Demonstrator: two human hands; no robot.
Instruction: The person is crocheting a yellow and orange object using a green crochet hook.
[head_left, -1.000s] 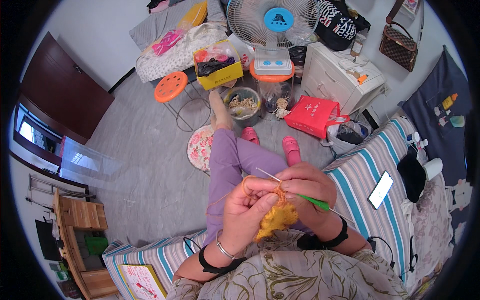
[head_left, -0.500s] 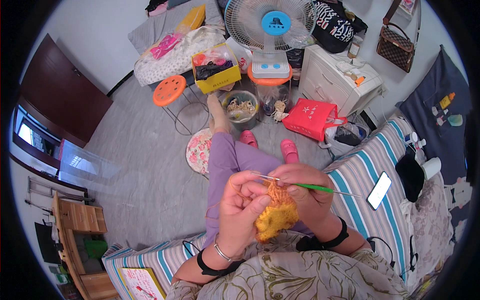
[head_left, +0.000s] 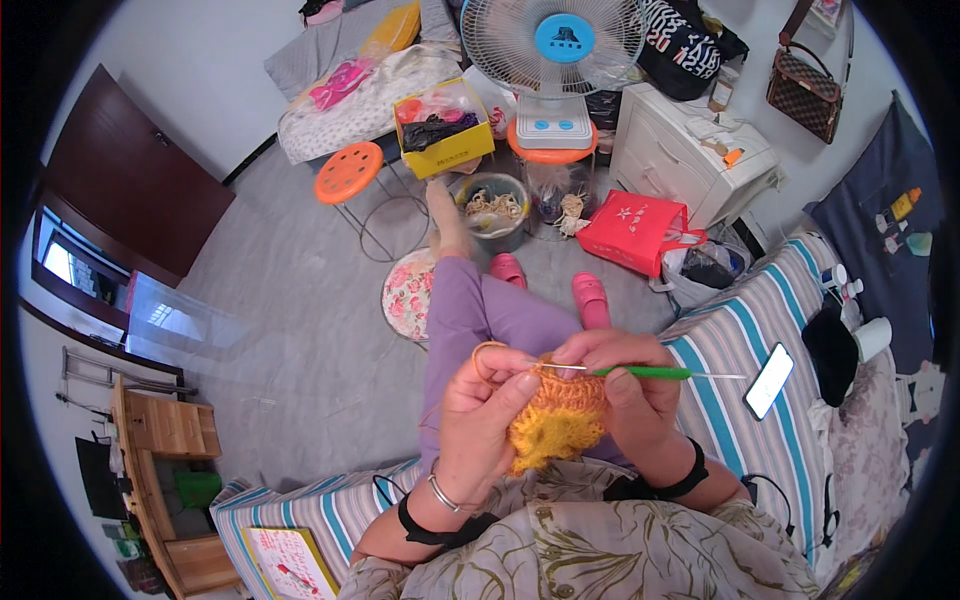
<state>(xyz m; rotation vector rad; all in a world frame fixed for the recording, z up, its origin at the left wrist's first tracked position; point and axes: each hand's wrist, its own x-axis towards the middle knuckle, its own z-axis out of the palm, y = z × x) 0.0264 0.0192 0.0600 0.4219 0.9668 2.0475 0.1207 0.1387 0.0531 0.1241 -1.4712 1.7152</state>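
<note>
Above my lap, a small crochet piece [head_left: 556, 425] in orange and yellow yarn hangs between my two hands. My left hand [head_left: 485, 400] pinches its upper left edge, with a strand of orange yarn looped around the raised index finger. In my right hand [head_left: 635, 390] is a crochet hook [head_left: 650, 373] with a green grip, lying nearly level. Its metal tip reaches left to the top edge of the piece, close to my left fingertips, while the plain metal end sticks out to the right. My right fingers also rest against the piece's right side.
I sit on a striped bedspread [head_left: 740, 330], where a lit phone [head_left: 768, 381] lies to my right. Ahead are a floral stool [head_left: 408, 296], an orange stool [head_left: 349, 172], a bucket [head_left: 493, 238], a fan [head_left: 555, 60] and a red bag [head_left: 635, 232]. Pink slippers [head_left: 591, 298] lie near my feet.
The hook has levelled out, and its tip has moved in along the piece's top edge. My left index finger has lifted the yarn loop higher. The whole view has shifted slightly.
</note>
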